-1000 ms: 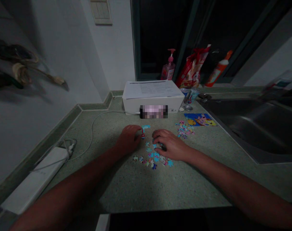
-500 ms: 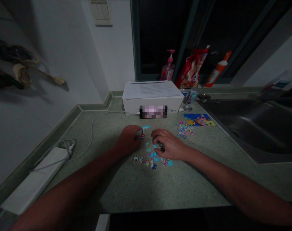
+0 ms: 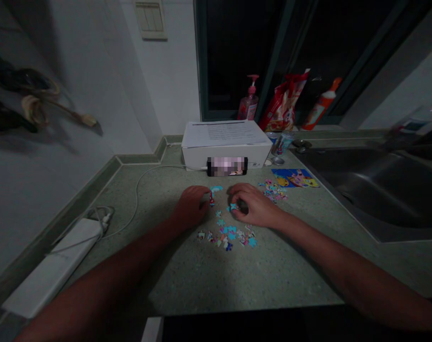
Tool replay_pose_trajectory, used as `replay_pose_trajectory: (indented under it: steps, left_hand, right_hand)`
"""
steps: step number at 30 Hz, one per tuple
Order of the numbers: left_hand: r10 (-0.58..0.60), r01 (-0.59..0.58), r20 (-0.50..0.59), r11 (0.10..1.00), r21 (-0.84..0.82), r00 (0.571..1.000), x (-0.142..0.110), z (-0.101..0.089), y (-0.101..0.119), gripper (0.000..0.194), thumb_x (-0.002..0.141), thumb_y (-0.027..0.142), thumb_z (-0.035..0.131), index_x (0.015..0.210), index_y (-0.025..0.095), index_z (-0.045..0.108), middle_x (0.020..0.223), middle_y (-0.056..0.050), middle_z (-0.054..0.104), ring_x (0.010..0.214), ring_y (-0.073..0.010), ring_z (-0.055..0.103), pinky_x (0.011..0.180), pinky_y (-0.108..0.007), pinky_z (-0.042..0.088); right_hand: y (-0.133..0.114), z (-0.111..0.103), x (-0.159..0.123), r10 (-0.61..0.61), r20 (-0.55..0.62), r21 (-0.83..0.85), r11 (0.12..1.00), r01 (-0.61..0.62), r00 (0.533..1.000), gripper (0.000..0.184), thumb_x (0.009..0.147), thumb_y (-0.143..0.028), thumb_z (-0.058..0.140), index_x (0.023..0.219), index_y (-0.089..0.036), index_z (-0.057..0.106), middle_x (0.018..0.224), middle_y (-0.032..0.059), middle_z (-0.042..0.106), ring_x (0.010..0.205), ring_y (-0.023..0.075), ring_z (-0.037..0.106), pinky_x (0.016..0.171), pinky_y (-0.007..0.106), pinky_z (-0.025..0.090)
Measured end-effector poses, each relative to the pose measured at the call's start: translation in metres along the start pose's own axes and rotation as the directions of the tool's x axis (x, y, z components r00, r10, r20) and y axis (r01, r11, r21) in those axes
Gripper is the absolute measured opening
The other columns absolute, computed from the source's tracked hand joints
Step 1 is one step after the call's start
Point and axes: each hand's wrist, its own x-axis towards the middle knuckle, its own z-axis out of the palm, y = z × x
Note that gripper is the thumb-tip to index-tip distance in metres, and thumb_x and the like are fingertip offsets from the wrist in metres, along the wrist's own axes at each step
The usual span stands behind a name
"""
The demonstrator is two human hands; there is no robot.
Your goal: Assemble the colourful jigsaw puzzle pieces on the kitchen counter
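Note:
My right hand (image 3: 254,205) pinches a light-blue jigsaw puzzle piece (image 3: 233,207) between thumb and fingers, just above the counter. To its left is a short strip of joined puzzle pieces (image 3: 216,188), light blue along the top with a red part (image 3: 212,198) down its left side. My left hand (image 3: 191,205) rests against the left of that strip, thumb and fingers apart; its fingertips are partly hard to make out. Loose puzzle pieces (image 3: 231,232), blue, white and pink, lie scattered nearer me, below both hands.
Another pile of pieces (image 3: 273,190) lies right of my right hand, beside a colourful picture card (image 3: 296,178). A phone (image 3: 227,166) leans on a white box (image 3: 197,154). At left are a power strip (image 3: 55,266) and its cable; at right, a sink (image 3: 379,190).
My right hand has moved up and slightly right from the loose pieces, now with a light-blue puzzle piece in its fingertips. My left hand has stayed in place.

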Motion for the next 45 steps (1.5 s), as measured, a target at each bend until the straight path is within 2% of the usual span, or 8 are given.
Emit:
replay_pose_trajectory:
  steps: [8, 16, 23, 28, 39, 45]
  left_hand:
    - [-0.022, 0.022, 0.018, 1.0, 0.002, 1.0, 0.001, -0.003, 0.003, 0.039, 0.088, 0.017, 0.062, 0.126, 0.019, 0.072, 0.128, -0.014, 0.078, 0.123, -0.0336, 0.071, 0.115, -0.057, 0.056]
    - [-0.015, 0.015, 0.007, 1.0, -0.01, 1.0, 0.0, -0.002, 0.002, 0.037, 0.089, 0.016, 0.062, 0.125, 0.02, 0.072, 0.126, -0.012, 0.078, 0.121, -0.0319, 0.072, 0.115, -0.054, 0.056]
    - [-0.018, 0.018, 0.011, 1.0, -0.021, 1.0, -0.001, -0.002, 0.002, 0.038, 0.09, 0.016, 0.062, 0.126, 0.022, 0.071, 0.129, -0.012, 0.077, 0.124, -0.0319, 0.071, 0.118, -0.055, 0.055]
    - [-0.017, 0.017, 0.005, 1.0, -0.027, 1.0, -0.001, -0.001, 0.001, 0.039, 0.089, 0.015, 0.061, 0.127, 0.019, 0.071, 0.129, -0.014, 0.077, 0.125, -0.0327, 0.07, 0.118, -0.056, 0.054]
    - [-0.022, 0.023, 0.021, 0.999, -0.032, 1.0, 0.0, -0.002, 0.003, 0.04, 0.088, 0.015, 0.061, 0.126, 0.021, 0.07, 0.13, -0.012, 0.077, 0.125, -0.0315, 0.07, 0.118, -0.055, 0.054]
    - [-0.017, 0.018, 0.019, 0.999, -0.035, 1.0, 0.0, -0.002, 0.003, 0.039, 0.088, 0.014, 0.061, 0.125, 0.021, 0.071, 0.13, -0.012, 0.078, 0.125, -0.0315, 0.07, 0.118, -0.055, 0.054]
  right_hand:
    - [0.021, -0.002, 0.032, 0.012, -0.02, -0.033, 0.999, -0.013, 1.0, 0.018, 0.081, -0.017, 0.075, 0.094, -0.025, 0.066, 0.114, 0.0116, 0.074, 0.115, 0.0323, 0.069, 0.106, 0.053, 0.056]
    - [0.03, 0.004, 0.059, 0.005, 0.025, -0.174, 0.985, 0.0, 1.0, 0.014, 0.084, -0.017, 0.074, 0.095, -0.023, 0.069, 0.108, 0.0117, 0.072, 0.111, 0.0335, 0.066, 0.103, 0.053, 0.053]
    - [0.037, 0.017, 0.063, 0.039, 0.058, -0.181, 0.983, -0.028, 0.998, 0.012, 0.086, -0.018, 0.074, 0.096, -0.022, 0.07, 0.111, 0.0123, 0.072, 0.112, 0.0336, 0.066, 0.1, 0.051, 0.053]
    - [0.041, 0.021, 0.063, 0.042, 0.077, -0.175, 0.984, -0.028, 0.996, 0.014, 0.085, -0.017, 0.076, 0.097, -0.022, 0.07, 0.109, 0.0126, 0.073, 0.112, 0.0338, 0.066, 0.1, 0.051, 0.053]
    - [0.044, 0.023, 0.058, 0.059, 0.068, -0.151, 0.987, -0.048, 0.996, 0.013, 0.089, -0.019, 0.073, 0.101, -0.022, 0.069, 0.111, 0.0132, 0.072, 0.113, 0.0333, 0.066, 0.101, 0.05, 0.053]
    - [0.044, 0.026, 0.051, 0.076, 0.025, -0.138, 0.988, -0.072, 0.997, 0.019, 0.09, -0.019, 0.069, 0.109, -0.021, 0.07, 0.112, 0.0142, 0.074, 0.111, 0.0336, 0.068, 0.1, 0.051, 0.054]
